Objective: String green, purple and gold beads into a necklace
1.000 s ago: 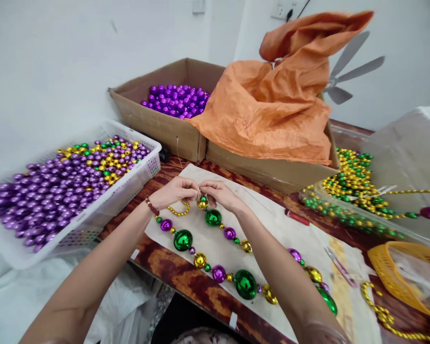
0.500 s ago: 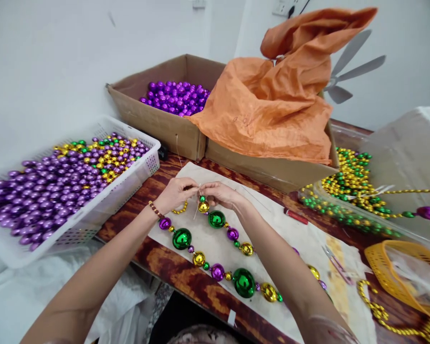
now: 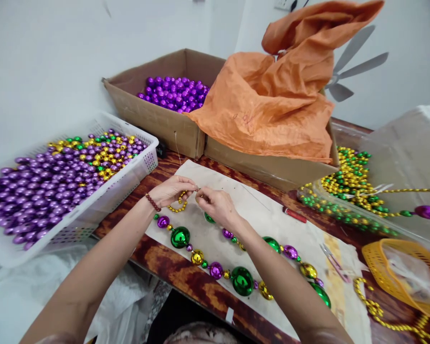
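My left hand (image 3: 174, 191), with a dark bead bracelet at its wrist, is closed in a pinch. Its fingertips meet those of my right hand (image 3: 217, 203), also closed, at the string end of a bead necklace. What lies between the fingertips is mostly hidden. The necklace of large green, purple and gold balls (image 3: 242, 281) loops across a white cloth (image 3: 215, 258), passing under my right forearm. Just below my left fingers a short strand of small gold beads (image 3: 178, 206) curls, partly covered by them.
To the left stands a white basket (image 3: 148, 153) of beads. Behind are a cardboard box (image 3: 150, 110) with purple balls and an orange cloth (image 3: 272, 114). On the right are a red marker (image 3: 294, 214), scissors (image 3: 335, 265), a yellow basket (image 3: 383, 277) and a clear bin (image 3: 397, 229) of beads.
My right hand has turned and curled its fingers, now covering the necklace's upper end and the loose thread that showed before. More of the gold strand shows by my left fingers.
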`<state>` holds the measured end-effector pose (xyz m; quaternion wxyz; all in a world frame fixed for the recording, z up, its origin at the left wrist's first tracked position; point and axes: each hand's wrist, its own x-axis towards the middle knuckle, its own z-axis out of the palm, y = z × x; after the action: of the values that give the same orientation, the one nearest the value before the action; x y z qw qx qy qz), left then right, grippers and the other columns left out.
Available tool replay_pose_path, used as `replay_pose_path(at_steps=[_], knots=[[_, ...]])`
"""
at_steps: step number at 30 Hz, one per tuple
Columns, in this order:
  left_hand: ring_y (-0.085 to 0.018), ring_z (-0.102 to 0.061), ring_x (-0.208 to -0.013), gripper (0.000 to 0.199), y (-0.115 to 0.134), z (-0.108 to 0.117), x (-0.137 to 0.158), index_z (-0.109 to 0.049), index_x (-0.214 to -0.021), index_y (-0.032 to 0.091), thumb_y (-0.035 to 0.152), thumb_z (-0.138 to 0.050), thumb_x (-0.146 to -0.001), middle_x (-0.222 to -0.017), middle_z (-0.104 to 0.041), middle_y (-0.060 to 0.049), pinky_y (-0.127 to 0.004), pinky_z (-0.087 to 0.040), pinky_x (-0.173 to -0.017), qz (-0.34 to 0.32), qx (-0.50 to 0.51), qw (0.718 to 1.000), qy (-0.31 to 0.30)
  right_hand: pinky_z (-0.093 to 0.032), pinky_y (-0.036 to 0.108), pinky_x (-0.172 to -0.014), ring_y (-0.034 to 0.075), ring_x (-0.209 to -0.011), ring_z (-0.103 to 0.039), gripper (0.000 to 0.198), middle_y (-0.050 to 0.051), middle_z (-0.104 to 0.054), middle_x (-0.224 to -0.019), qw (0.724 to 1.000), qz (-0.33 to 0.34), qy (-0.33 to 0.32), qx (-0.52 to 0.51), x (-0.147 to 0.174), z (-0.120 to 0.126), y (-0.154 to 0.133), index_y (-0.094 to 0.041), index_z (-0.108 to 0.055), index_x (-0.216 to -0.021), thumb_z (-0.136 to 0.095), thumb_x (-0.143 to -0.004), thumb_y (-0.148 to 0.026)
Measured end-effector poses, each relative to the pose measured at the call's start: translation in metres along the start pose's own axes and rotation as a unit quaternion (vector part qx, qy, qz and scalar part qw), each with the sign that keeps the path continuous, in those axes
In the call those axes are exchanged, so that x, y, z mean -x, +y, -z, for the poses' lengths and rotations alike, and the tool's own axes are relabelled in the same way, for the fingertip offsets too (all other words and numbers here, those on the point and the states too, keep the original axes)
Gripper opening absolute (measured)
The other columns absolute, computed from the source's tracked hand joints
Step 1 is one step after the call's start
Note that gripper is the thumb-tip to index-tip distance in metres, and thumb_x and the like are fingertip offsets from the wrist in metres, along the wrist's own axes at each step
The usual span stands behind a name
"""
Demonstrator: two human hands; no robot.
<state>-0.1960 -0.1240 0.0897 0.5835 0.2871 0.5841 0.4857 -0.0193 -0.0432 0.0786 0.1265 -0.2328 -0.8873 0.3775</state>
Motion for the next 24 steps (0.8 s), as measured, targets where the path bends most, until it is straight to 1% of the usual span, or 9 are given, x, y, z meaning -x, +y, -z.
replay_pose_path(at_steps=[3, 5, 7, 9, 12, 16, 20, 22, 24], knots=[[-0.006, -0.045, -0.048, 0.021, 0.001, -0.001, 0.004, -0.070, -0.067, 0.012, 0.028, -0.082, -0.061, -0.052, -0.056, 0.000, -0.018, -0.033, -0.046, -0.017, -0.003, 1.000, 0.005, -0.039, 0.025, -0.064, 0.015, -0.068, -0.059, 0.017, -0.001, -0.068, -0.072, 0.997, 0.013, -0.046, -0.052, 0.005, 0.000, 0.010, -0.021, -0.070, -0.083, -0.056, -0.088, -0.028], [-0.006, -0.044, -0.047, 0.021, 0.004, -0.003, 0.008, -0.070, -0.067, 0.012, 0.029, -0.081, -0.063, -0.052, -0.055, 0.001, -0.019, -0.032, -0.046, -0.034, -0.025, 0.999, -0.004, -0.041, 0.024, -0.062, 0.014, -0.068, -0.060, 0.023, 0.000, -0.067, -0.074, 0.987, -0.005, -0.013, -0.160, -0.001, 0.003, 0.021, -0.019, -0.069, -0.079, -0.056, -0.088, -0.036], [-0.007, -0.044, -0.048, 0.020, 0.008, -0.006, 0.012, -0.071, -0.069, 0.013, 0.031, -0.079, -0.066, -0.052, -0.056, 0.001, -0.020, -0.032, -0.047, -0.049, -0.057, 0.997, -0.022, -0.041, 0.023, -0.056, 0.014, -0.064, -0.060, 0.028, 0.001, -0.067, -0.075, 0.965, -0.039, 0.013, -0.260, -0.010, 0.005, 0.030, -0.018, -0.068, -0.080, -0.057, -0.087, -0.042], [-0.007, -0.045, -0.049, 0.020, 0.013, -0.009, 0.015, -0.072, -0.072, 0.013, 0.032, -0.077, -0.070, -0.055, -0.058, 0.001, -0.020, -0.033, -0.048, -0.068, -0.103, 0.992, -0.037, -0.038, 0.022, -0.049, 0.012, -0.055, -0.058, 0.027, 0.000, -0.065, -0.070, 0.938, -0.068, -0.041, -0.337, -0.019, 0.006, 0.037, -0.018, -0.070, -0.083, -0.063, -0.082, -0.044], [-0.008, -0.048, -0.052, 0.021, 0.015, -0.012, 0.015, -0.073, -0.075, 0.014, 0.034, -0.073, -0.074, -0.062, -0.063, 0.000, -0.021, -0.035, -0.050, -0.114, -0.184, 0.976, -0.031, -0.031, 0.021, -0.041, 0.007, -0.041, -0.045, 0.028, -0.004, -0.062, -0.063, 0.891, -0.095, -0.141, -0.421, -0.025, 0.007, 0.041, -0.017, -0.072, -0.087, -0.074, -0.072, -0.040], [-0.011, -0.056, -0.060, 0.019, 0.008, -0.013, 0.010, -0.074, -0.076, 0.014, 0.032, -0.069, -0.077, -0.068, -0.069, -0.002, -0.022, -0.041, -0.056, -0.181, -0.244, 0.953, -0.003, -0.024, 0.020, -0.039, 0.005, -0.039, -0.038, 0.030, -0.005, -0.062, -0.059, 0.854, -0.113, -0.209, -0.464, -0.026, 0.006, 0.043, -0.014, -0.074, -0.091, -0.078, -0.067, -0.032], [-0.012, -0.058, -0.061, 0.018, 0.001, -0.016, 0.005, -0.074, -0.074, 0.015, 0.032, -0.068, -0.079, -0.065, -0.069, -0.001, -0.022, -0.044, -0.059, -0.209, -0.236, 0.949, -0.001, -0.024, 0.019, -0.040, 0.005, -0.044, -0.043, 0.029, -0.002, -0.066, -0.065, 0.841, -0.120, -0.228, -0.476, -0.026, 0.001, 0.043, -0.013, -0.075, -0.088, -0.078, -0.067, -0.032], [-0.012, -0.059, -0.061, 0.018, -0.001, -0.016, 0.003, -0.074, -0.072, 0.015, 0.031, -0.069, -0.079, -0.066, -0.069, -0.001, -0.023, -0.045, -0.061, -0.225, -0.215, 0.950, 0.004, -0.025, 0.019, -0.041, 0.005, -0.044, -0.043, 0.028, -0.001, -0.066, -0.066, 0.847, -0.121, -0.198, -0.479, -0.026, -0.001, 0.041, -0.014, -0.073, -0.083, -0.079, -0.066, -0.035], [-0.012, -0.056, -0.059, 0.017, -0.005, -0.014, 0.001, -0.074, -0.073, 0.015, 0.032, -0.071, -0.078, -0.065, -0.068, -0.001, -0.023, -0.044, -0.059, -0.229, -0.181, 0.956, 0.028, -0.030, 0.019, -0.043, 0.006, -0.044, -0.044, 0.027, -0.002, -0.064, -0.064, 0.865, -0.121, -0.147, -0.464, -0.025, -0.002, 0.040, -0.015, -0.070, -0.078, -0.079, -0.067, -0.038]])
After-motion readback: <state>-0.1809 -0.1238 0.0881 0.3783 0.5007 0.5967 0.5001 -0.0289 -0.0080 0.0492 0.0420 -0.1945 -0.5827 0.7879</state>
